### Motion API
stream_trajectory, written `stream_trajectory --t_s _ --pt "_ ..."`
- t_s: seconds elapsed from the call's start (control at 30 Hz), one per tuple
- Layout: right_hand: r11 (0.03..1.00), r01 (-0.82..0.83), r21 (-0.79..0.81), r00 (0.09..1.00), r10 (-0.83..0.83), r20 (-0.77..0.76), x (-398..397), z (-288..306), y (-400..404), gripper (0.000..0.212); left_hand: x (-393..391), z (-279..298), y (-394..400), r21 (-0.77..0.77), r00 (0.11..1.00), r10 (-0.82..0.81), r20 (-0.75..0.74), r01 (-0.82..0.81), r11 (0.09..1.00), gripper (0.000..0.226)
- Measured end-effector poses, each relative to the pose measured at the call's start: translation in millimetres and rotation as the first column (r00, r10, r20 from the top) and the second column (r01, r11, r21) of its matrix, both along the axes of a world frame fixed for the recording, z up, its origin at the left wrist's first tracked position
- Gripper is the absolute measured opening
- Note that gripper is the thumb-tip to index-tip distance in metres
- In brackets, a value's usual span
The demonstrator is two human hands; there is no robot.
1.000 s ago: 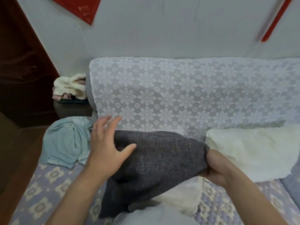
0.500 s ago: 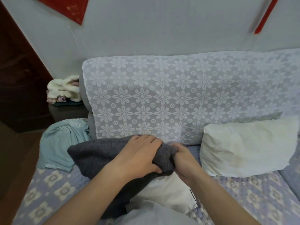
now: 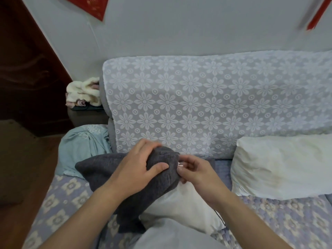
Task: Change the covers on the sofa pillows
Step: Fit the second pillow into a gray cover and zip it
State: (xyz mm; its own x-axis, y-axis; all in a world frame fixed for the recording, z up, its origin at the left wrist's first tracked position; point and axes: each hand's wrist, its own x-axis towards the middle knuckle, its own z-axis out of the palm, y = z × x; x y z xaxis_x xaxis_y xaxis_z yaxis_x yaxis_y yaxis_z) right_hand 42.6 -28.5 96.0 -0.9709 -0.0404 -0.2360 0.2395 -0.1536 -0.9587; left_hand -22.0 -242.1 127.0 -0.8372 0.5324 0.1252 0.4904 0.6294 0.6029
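At the centre of the frame the left hand (image 3: 138,169) grips a bunched corner of the dark grey woven pillow cover (image 3: 100,169), fingers curled over the top and thumb pressed against its side. Just right of it, the right hand (image 3: 195,170) pinches a small pale tab (image 3: 180,165) at the cover's edge between thumb and fingertips. The cover is partly pulled over a white pillow insert (image 3: 181,211) lying on the patterned sofa seat (image 3: 61,200) at lower centre. A second bare cream-white pillow (image 3: 280,166) leans against the floral lace sofa backrest (image 3: 197,101) at the right. A crumpled light teal cloth (image 3: 82,146) lies at the left end of the seat.
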Motion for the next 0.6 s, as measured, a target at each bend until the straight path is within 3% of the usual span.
stream_trajectory --t_s 0.1,0.2,0.3,0.37,0.43,0.5,0.6 --pt "0.988 -0.012 0.155 0.997 0.023 -0.067 -2 -6 -4 0.027 8 -10 0 -0.071 0.964 -0.03 -0.265 0.012 0.997 0.053" --pt "0.908 -0.052 0.415 0.992 0.094 -0.08 -2 -20 -2 0.035 11 -30 -6 -0.116 0.946 -0.059 -0.319 0.023 0.993 0.051" --pt "0.78 -0.172 0.601 0.971 0.239 -0.031 -1 -47 16 0.055 6 -38 -13 -0.17 0.973 -0.085 -0.216 0.048 0.984 0.056" --pt "0.658 -0.276 0.701 0.946 0.315 0.076 4 -77 31 0.09 -3 -34 -19 -0.203 0.994 -0.068 -0.085 0.049 0.978 0.064" --pt "0.575 -0.388 0.72 0.915 0.334 0.227 15 -110 46 0.119 -14 -27 -28 -0.258 0.996 -0.042 0.075 0.06 0.964 0.077" --pt "0.512 -0.482 0.711 0.874 0.343 0.345 28 -142 56 0.13 -24 -22 -38 -0.34 0.983 -0.042 0.181 0.103 0.935 0.081" --pt "0.429 -0.505 0.749 0.86 0.322 0.396 47 -184 59 0.139 -28 -21 -51 -0.35 0.989 -0.038 0.142 0.086 0.933 0.034"
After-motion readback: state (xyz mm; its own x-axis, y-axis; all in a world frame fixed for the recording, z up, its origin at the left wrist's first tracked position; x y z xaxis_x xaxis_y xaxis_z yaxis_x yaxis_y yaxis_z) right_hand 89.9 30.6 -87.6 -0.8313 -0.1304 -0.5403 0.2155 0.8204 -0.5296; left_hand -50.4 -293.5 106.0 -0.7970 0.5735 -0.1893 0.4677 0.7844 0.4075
